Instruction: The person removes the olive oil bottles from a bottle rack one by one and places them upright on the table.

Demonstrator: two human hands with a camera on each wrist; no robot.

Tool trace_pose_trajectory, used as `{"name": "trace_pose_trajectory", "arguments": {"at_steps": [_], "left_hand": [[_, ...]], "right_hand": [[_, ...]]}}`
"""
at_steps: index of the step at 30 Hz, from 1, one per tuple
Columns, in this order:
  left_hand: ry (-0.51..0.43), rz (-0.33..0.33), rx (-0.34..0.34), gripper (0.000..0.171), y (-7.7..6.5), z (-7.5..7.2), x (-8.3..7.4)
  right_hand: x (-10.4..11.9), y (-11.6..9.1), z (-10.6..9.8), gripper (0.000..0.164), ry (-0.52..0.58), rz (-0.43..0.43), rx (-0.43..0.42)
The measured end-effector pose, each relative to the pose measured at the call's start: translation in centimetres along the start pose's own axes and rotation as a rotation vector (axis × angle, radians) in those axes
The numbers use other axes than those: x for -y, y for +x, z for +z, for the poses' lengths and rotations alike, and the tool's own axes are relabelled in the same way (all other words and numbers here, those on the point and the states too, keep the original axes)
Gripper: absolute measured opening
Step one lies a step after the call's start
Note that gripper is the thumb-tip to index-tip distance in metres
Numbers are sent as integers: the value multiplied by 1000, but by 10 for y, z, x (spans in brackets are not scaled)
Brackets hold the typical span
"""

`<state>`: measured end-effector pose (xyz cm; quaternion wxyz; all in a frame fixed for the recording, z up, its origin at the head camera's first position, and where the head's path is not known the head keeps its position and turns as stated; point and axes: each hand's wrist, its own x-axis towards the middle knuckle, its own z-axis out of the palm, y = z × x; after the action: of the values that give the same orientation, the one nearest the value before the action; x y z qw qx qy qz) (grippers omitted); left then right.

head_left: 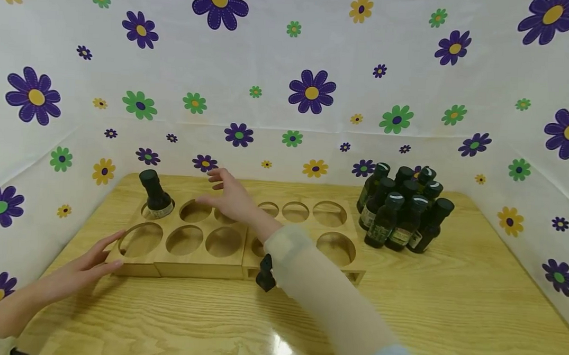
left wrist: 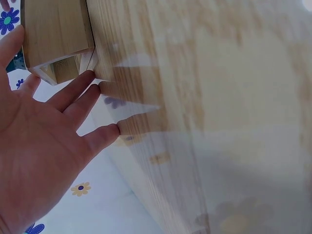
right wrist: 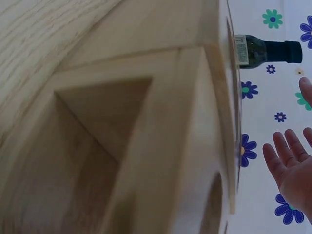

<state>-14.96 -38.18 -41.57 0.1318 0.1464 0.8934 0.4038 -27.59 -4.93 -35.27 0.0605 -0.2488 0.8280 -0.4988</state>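
A wooden rack [head_left: 199, 269] with round holes lies across the table, seemingly made of adjoining sections. One dark bottle [head_left: 158, 196] with a black cap and a pale label stands in its back left hole; the right wrist view shows this bottle [right wrist: 252, 51] too. My left hand [head_left: 70, 276] is at the rack's left front corner, fingers extended against its side; the left wrist view shows the hand [left wrist: 44, 131] palm on. Over the back row hovers my right hand [head_left: 233, 199], holding nothing, with fingers loosely bent and thumb apart. Its palm [right wrist: 297, 183] shows in the right wrist view.
Several similar dark bottles [head_left: 397, 219] stand close together right of the rack. A flower-patterned white cloth [head_left: 271, 50] walls the table [head_left: 187, 321] at the back and sides. A small black device [head_left: 266, 274] sits at my right wrist, in front of the rack.
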Motion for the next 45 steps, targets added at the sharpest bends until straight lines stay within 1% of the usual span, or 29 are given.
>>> {"name": "trace_pose_trajectory", "arguments": {"at_steps": [2, 4, 7, 11, 19, 24, 29, 31, 36, 40, 45], "left_hand": [[8, -6, 0, 68, -1, 0, 1], [-3, -6, 6, 68, 0, 0, 1], [-15, -12, 12, 68, 0, 0, 1], [-15, -11, 12, 68, 2, 0, -1], [-22, -14, 11, 68, 4, 2, -3], [-13, -25, 16, 68, 8, 2, -4], [-14, -5, 17, 68, 11, 2, -4], [-14, -1, 15, 68, 10, 1, -4], [12, -16, 4, 68, 4, -1, -2], [-17, -30, 12, 68, 0, -2, -2], [-49, -33, 28, 68, 0, -1, -2]], "right_hand": [[0, 3, 6, 66, 3, 4, 6], [1, 5, 10, 68, 8, 8, 14], [3, 9, 14, 69, 19, -9, 34], [4, 14, 19, 64, 0, -49, 51], [0, 21, 29, 61, -44, -80, 62], [-3, 22, 32, 60, -29, -66, 71], [-7, 24, 38, 60, -15, -50, 76], [-6, 27, 42, 60, -10, -52, 83], [0, 32, 54, 62, -20, -48, 109], [4, 33, 63, 64, -32, -37, 121], [8, 34, 68, 64, -40, -25, 125]]}}
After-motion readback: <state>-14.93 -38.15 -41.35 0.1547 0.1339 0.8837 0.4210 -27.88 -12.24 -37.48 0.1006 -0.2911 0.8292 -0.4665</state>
